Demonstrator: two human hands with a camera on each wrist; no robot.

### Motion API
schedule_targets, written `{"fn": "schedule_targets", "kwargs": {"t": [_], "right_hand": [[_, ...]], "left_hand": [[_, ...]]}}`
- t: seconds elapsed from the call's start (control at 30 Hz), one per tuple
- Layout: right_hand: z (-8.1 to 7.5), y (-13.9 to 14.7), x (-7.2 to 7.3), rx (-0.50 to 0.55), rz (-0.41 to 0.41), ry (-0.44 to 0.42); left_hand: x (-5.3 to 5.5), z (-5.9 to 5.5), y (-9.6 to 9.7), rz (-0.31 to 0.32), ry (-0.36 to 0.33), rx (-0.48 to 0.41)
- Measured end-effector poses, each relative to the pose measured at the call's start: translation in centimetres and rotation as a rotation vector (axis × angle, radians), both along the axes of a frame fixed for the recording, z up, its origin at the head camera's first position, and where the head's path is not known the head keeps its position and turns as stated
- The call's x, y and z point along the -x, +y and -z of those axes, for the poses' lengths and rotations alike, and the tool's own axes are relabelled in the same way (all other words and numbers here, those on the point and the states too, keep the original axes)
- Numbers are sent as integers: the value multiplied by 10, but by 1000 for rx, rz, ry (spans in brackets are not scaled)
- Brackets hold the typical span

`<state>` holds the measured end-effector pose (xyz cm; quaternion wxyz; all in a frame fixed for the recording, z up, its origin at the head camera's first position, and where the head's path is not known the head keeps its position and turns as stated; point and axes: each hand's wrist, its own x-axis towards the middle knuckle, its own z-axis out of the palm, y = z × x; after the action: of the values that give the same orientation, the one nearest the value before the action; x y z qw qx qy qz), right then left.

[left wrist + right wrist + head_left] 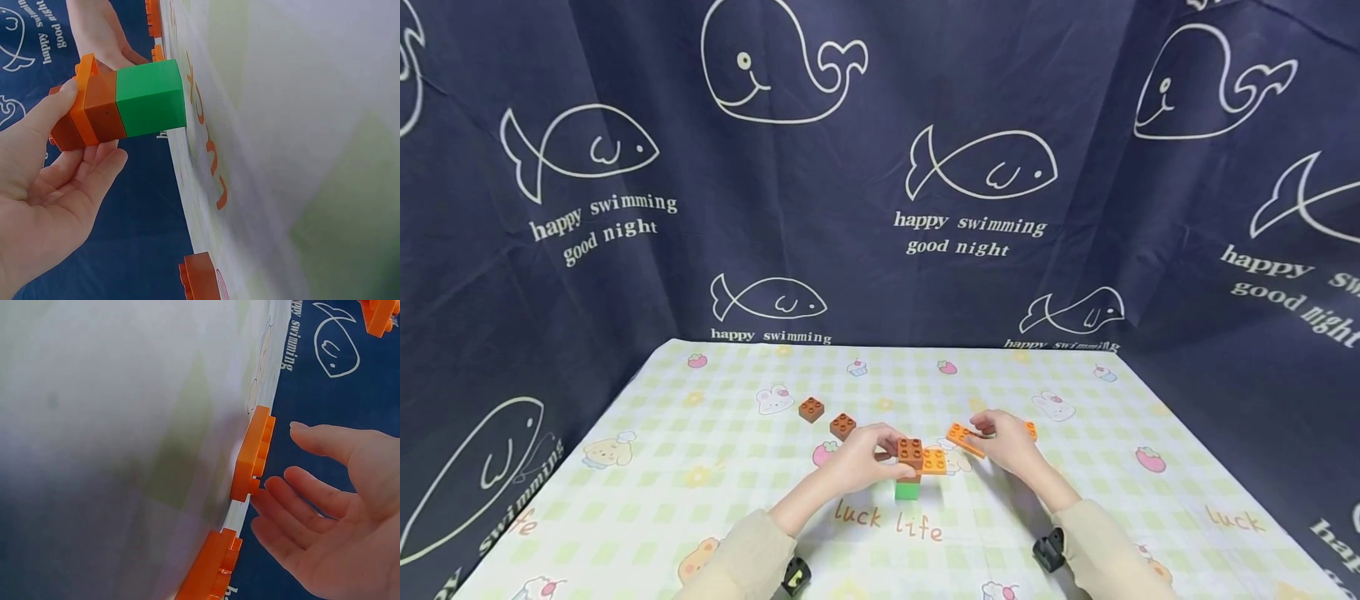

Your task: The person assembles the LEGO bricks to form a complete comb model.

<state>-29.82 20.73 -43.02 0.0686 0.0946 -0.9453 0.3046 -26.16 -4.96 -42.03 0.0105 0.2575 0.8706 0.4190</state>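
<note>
The left hand point(865, 460) has its thumb and fingers clamped on a block stack point(910, 451) at the middle of the table point(985, 533) – a green block point(150, 97) at the bottom, then brown, orange jutting right, and brown on top. The right hand point(1009, 442), thumb and fingers apart, is just beside an orange block point(958, 435) to the right – I cannot tell whether they touch. Another orange block point(1031, 430) lies farther right; two brown blocks point(811, 409) sit on the far left side of the stack.
</note>
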Motion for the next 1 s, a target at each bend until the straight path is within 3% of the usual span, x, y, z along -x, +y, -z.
{"fn": "schedule_targets", "kwargs": {"t": [1.0], "right_hand": [[2,-3,0,-91,-59,-81]], "left_hand": [[0,0,0,7,-19,-2]]}}
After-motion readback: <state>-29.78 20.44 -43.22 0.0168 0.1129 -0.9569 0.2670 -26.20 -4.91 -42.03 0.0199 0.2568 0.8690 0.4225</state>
